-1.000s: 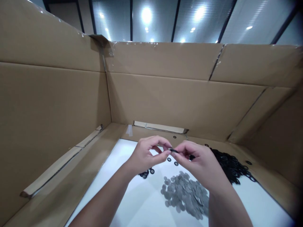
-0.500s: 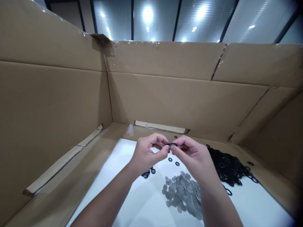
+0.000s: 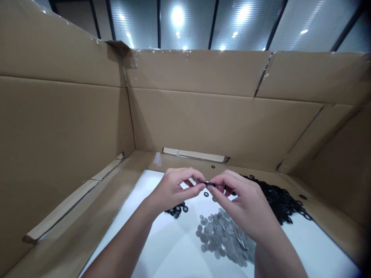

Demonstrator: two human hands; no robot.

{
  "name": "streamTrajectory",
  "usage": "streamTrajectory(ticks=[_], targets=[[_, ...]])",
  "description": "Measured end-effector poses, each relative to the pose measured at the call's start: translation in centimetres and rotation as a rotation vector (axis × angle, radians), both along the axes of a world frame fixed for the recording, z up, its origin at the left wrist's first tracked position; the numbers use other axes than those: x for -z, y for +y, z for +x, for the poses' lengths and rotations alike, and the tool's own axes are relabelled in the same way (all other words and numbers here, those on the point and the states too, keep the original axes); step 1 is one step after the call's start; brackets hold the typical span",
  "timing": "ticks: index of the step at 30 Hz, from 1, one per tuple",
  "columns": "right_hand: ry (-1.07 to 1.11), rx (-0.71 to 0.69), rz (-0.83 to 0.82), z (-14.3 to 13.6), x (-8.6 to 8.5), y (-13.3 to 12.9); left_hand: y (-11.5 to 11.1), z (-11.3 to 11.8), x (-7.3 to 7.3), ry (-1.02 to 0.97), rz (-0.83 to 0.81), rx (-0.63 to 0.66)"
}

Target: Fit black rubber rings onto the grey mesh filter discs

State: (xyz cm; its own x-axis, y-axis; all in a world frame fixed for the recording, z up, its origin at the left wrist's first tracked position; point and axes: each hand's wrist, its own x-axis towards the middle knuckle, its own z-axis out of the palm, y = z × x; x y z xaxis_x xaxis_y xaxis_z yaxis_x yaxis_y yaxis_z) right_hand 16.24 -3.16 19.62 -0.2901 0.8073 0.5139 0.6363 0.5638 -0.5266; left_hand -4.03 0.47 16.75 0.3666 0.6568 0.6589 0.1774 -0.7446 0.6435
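A small black ring [image 3: 210, 184] is pinched between my two hands above the white board [image 3: 165, 247]. My left hand [image 3: 176, 189] grips its left side with thumb and fingertips, and my right hand [image 3: 239, 195] grips its right side the same way. Whether a disc sits inside the ring cannot be made out. Below the hands lies a spread heap of thin grey discs [image 3: 223, 235], partly covered by my right forearm. Black rings [image 3: 278, 197] are piled to the right, behind my right hand. A smaller cluster of black rings with grey centres [image 3: 177, 209] rests under my left hand.
Tall cardboard walls [image 3: 191, 119] enclose the board at the back and both sides. Folded cardboard strips [image 3: 197, 155] line the base of the back and left walls. Single rings lie near the back edge [image 3: 213, 166] and at right [image 3: 303, 197].
Both hands have come slightly down with the ring still between them. My right hand has turned a little and moved right. The whole view has shifted slightly.
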Motion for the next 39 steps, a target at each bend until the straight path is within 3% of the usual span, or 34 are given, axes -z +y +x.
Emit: streamTrajectory(ticks=[4,9,16,22,25,28,31,34,37,39], targets=[[0.176,-0.044,0.015,-0.5,0.2,0.7,0.0,0.2,0.0,-0.144,-0.108,0.011],[0.364,-0.111,0.001,-1.3,1.0,1.7,-0.1,0.8,0.4,-0.323,-0.284,0.12],[0.174,-0.088,0.023,-1.2,0.4,0.6,-0.3,1.4,0.9,-0.27,0.004,-0.062],[0.08,-0.046,0.066,-0.9,0.1,-1.0,-0.3,2.0,1.7,-0.252,0.185,-0.098],[0.026,-0.023,0.073,-0.4,0.1,-1.1,-0.1,1.2,1.3,-0.136,0.195,-0.039],[-0.068,-0.007,0.018,0.1,0.1,-0.8,0.0,0.1,0.4,0.024,0.139,0.059],[-0.071,0.007,-0.022,0.2,0.0,-0.4,0.1,-0.4,-0.1,0.043,0.034,0.082],[0.1,-0.01,0.01,-0.4,0.2,0.2,0.0,0.0,-0.1,-0.106,-0.106,0.055],[0.349,-0.045,0.048,-1.3,0.6,0.9,0.0,0.7,0.2,-0.324,-0.271,0.115],[0.445,-0.068,0.043,-1.7,0.9,1.2,-0.1,1.0,0.4,-0.401,-0.296,0.146]])
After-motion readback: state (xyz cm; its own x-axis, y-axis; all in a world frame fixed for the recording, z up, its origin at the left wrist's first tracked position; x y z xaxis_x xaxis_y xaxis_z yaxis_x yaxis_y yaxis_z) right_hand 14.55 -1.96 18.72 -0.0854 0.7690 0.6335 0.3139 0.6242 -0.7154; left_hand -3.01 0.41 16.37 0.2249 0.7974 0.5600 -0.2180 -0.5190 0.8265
